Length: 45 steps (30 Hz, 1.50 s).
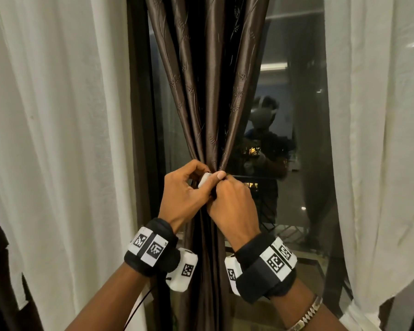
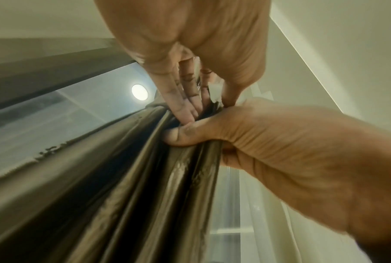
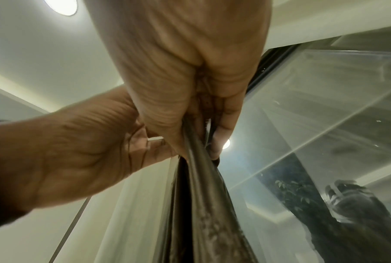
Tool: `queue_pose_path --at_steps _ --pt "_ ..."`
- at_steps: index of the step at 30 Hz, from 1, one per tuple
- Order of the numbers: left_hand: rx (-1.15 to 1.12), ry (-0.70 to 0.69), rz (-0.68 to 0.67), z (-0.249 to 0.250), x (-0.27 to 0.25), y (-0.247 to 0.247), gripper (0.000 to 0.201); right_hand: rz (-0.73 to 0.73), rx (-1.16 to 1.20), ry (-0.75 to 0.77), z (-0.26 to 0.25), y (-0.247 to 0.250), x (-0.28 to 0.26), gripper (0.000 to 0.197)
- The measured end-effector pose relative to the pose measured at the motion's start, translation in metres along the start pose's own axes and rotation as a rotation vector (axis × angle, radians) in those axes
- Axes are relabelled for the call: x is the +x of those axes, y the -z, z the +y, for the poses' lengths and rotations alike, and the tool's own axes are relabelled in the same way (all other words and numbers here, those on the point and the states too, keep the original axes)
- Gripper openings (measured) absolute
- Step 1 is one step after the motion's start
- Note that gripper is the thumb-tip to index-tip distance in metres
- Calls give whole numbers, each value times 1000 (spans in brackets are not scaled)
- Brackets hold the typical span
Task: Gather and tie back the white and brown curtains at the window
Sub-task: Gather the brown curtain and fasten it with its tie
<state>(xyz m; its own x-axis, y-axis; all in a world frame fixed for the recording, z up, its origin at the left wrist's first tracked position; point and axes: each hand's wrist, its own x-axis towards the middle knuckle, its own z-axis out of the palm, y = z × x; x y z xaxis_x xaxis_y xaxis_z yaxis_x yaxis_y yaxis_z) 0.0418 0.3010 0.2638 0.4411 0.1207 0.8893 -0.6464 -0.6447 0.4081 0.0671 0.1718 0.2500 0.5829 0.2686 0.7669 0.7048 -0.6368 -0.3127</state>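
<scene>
The brown curtain (image 1: 210,91) hangs gathered into one bunch in front of the window. Both hands meet at its narrowest point. My left hand (image 1: 201,174) pinches a small white piece (image 1: 204,180) against the bunch with thumb and curled fingers; I cannot tell what the piece is. My right hand (image 1: 225,187) grips the bunch just below and to the right. In the left wrist view my left hand (image 2: 209,105) reaches into the folds of the brown curtain (image 2: 156,178). In the right wrist view my right hand (image 3: 198,142) holds a fold of the brown curtain (image 3: 203,204).
A white curtain (image 1: 58,139) hangs loose on the left and another white curtain (image 1: 378,139) on the right. Behind the bunch are the dark window frame (image 1: 141,115) and the glass (image 1: 285,91), which reflects a person and the room lights.
</scene>
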Motion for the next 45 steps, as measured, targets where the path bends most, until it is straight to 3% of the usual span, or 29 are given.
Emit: queue_pose_path --at_steps 4,8,12,18,22,24,28,36,41,45 --pt "19 62 43 -7 9 12 14 4 125 30 -2 0 -1 26" --pt "48 84 121 -13 6 16 13 142 366 -66 12 14 -3 35" --pt "55 107 164 -17 6 14 17 216 395 -97 26 23 -5 8" --pt "-53 198 125 -4 6 -8 23 312 463 -56 6 30 -8 39" --pt "-232 251 54 1 -4 -12 11 319 675 -139 0 26 -10 29" --pt "-376 292 -37 3 -10 -7 19 315 713 -145 2 25 -12 26" --pt "-448 340 -129 4 -19 4 34 330 688 -150 4 18 -13 26" --pt "-409 335 -60 10 -21 13 30 411 554 -42 -9 3 -15 18" --pt "-422 354 -120 12 -25 13 35 346 557 -65 -13 -4 -25 37" --pt "-486 374 -176 24 -26 12 51 331 335 -23 -18 -10 -39 60"
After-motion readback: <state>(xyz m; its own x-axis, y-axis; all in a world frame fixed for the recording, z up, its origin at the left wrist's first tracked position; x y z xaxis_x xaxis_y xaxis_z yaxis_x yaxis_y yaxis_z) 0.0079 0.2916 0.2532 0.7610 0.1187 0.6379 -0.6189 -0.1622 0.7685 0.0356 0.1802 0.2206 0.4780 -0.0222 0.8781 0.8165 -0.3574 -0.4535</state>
